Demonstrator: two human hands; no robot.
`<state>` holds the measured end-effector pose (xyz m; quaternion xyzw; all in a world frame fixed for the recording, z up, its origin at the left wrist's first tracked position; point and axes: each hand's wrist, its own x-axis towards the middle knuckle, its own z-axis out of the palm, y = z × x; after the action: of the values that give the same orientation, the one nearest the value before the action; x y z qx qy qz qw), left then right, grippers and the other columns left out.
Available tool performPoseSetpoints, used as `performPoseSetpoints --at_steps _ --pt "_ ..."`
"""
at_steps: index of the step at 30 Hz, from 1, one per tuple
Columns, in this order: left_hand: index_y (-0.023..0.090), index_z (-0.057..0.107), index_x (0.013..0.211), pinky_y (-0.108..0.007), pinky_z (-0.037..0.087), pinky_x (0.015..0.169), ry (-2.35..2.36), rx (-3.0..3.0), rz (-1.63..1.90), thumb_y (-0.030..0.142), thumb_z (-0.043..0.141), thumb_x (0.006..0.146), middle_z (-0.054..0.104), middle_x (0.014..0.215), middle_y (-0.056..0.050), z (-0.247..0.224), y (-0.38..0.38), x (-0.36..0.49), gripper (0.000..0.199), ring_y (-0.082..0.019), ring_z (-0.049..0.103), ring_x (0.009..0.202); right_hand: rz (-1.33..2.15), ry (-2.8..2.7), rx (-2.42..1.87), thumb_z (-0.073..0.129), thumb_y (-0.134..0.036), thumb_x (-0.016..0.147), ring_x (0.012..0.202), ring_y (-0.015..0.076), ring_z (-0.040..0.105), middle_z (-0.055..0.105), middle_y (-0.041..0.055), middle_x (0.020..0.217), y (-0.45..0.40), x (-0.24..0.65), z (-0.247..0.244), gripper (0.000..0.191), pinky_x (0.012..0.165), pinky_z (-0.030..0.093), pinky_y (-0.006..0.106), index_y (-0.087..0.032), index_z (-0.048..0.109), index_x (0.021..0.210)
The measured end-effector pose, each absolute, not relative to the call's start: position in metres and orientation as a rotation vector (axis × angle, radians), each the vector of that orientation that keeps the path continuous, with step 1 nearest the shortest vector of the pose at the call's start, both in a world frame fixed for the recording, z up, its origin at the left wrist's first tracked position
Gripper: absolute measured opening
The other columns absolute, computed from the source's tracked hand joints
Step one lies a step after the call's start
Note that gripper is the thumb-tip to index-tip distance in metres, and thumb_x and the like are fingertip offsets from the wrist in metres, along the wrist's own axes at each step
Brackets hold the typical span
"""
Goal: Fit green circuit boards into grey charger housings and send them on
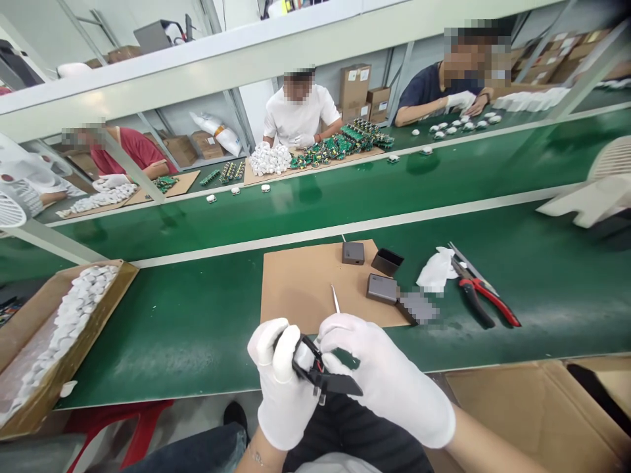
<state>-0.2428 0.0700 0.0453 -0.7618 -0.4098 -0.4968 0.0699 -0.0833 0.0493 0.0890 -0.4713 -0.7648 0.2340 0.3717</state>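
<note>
My left hand (283, 381), in a white glove, is closed around an open black plastic device (308, 371). A white part and thin red wires show inside it, and a dark flap (340, 384) sticks out to the right. Gloved too, my right hand (374, 368) has its fingers curled and pinched at the device's right edge; the fingertips are partly hidden. A slim metal pointed tool (336, 299) shows just beyond the right hand; I cannot tell whether it lies on the cardboard sheet (290, 282) or is held.
Dark grey boxes (353, 253) and an open black shell (388, 261) stand on the cardboard. To the right lie a crumpled white glove (436, 269) and red-black pliers (486, 302). A carton of white parts (73, 315) is at left. Co-workers sit across the green belt (296, 203).
</note>
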Motion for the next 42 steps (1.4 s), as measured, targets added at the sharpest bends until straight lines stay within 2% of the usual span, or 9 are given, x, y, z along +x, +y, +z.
performPoseSetpoints --at_steps 5,13,22,26,29,33,35,39,42 --pt "0.019 0.044 0.117 -0.044 0.049 0.083 -1.089 -2.265 -1.391 0.003 0.058 0.075 0.048 0.110 -0.012 0.051 0.078 -0.240 0.048 -0.025 0.048 0.102 0.513 -1.960 -1.232 0.048 -0.009 0.081 0.068 0.0136 0.049 0.056 0.0024 0.080 0.052 -0.088 0.076 0.013 0.061 0.040 0.025 -0.020 0.051 0.073" --pt "0.014 0.046 0.113 -0.045 0.050 0.082 -1.024 -2.274 -1.342 0.006 0.062 0.075 0.049 0.107 -0.014 0.050 0.078 -0.242 0.041 -0.026 0.048 0.102 0.363 -1.890 -1.154 0.046 -0.012 0.084 0.068 0.0131 0.051 0.058 0.0030 0.079 0.054 -0.094 0.061 0.013 0.063 0.041 0.025 -0.020 0.051 0.074" --pt "0.016 0.048 0.107 -0.043 0.051 0.079 -0.939 -2.316 -1.346 0.004 0.054 0.078 0.050 0.104 -0.012 0.055 0.077 -0.241 0.033 -0.024 0.048 0.098 0.435 -1.775 -1.187 0.052 -0.011 0.080 0.065 0.0108 0.054 0.058 -0.0001 0.075 0.056 -0.095 0.052 0.014 0.062 0.041 0.022 -0.020 0.052 0.069" --pt "0.016 0.046 0.113 -0.043 0.050 0.084 -1.009 -2.475 -1.387 0.000 0.054 0.076 0.049 0.107 -0.013 0.048 0.076 -0.242 0.041 -0.024 0.048 0.101 0.508 -1.577 -1.206 0.052 -0.011 0.081 0.073 0.0131 0.058 0.060 0.0000 0.079 0.056 -0.095 0.050 0.013 0.069 0.045 0.025 -0.022 0.055 0.074" --pt "0.014 0.041 0.122 -0.045 0.049 0.089 -1.169 -2.619 -1.483 0.004 0.060 0.074 0.048 0.112 -0.015 0.040 0.074 -0.244 0.053 -0.026 0.048 0.108 0.605 -1.290 -1.202 0.049 -0.012 0.085 0.072 0.0119 0.059 0.060 0.0011 0.094 0.054 -0.090 0.047 0.014 0.067 0.048 0.025 -0.024 0.054 0.090" --pt "0.017 0.037 0.128 -0.046 0.047 0.093 -1.302 -2.640 -1.627 0.007 0.061 0.075 0.045 0.118 -0.016 0.032 0.070 -0.245 0.059 -0.026 0.049 0.112 0.495 -1.372 -1.231 0.045 -0.014 0.089 0.084 0.0146 0.060 0.061 0.0028 0.098 0.058 -0.074 0.039 0.013 0.075 0.047 0.028 -0.023 0.052 0.082" --pt "0.020 0.038 0.128 -0.046 0.047 0.094 -1.372 -2.648 -1.695 0.010 0.063 0.076 0.045 0.120 -0.015 0.031 0.068 -0.245 0.059 -0.026 0.051 0.111 0.374 -1.590 -1.371 0.041 -0.017 0.092 0.088 0.0178 0.059 0.063 0.0041 0.091 0.066 -0.066 0.032 0.019 0.079 0.044 0.031 -0.021 0.054 0.078" --pt "0.026 0.039 0.125 -0.040 0.052 0.088 -1.706 -2.755 -2.011 0.019 0.065 0.079 0.044 0.125 -0.011 0.033 0.064 -0.248 0.053 -0.021 0.059 0.100 0.169 -1.766 -1.761 0.041 -0.027 0.094 0.067 0.0189 0.056 0.058 0.0041 0.069 0.089 -0.059 0.010 0.030 0.066 0.041 0.031 -0.020 0.050 0.066" --pt "0.026 0.044 0.120 -0.038 0.054 0.087 -1.827 -2.845 -2.387 0.027 0.069 0.078 0.049 0.120 -0.008 0.034 0.067 -0.251 0.049 -0.020 0.061 0.096 0.106 -1.695 -1.806 0.045 -0.021 0.090 0.074 0.0182 0.059 0.062 0.0077 0.092 0.096 -0.060 -0.006 0.018 0.063 0.040 0.029 -0.020 0.051 0.074"
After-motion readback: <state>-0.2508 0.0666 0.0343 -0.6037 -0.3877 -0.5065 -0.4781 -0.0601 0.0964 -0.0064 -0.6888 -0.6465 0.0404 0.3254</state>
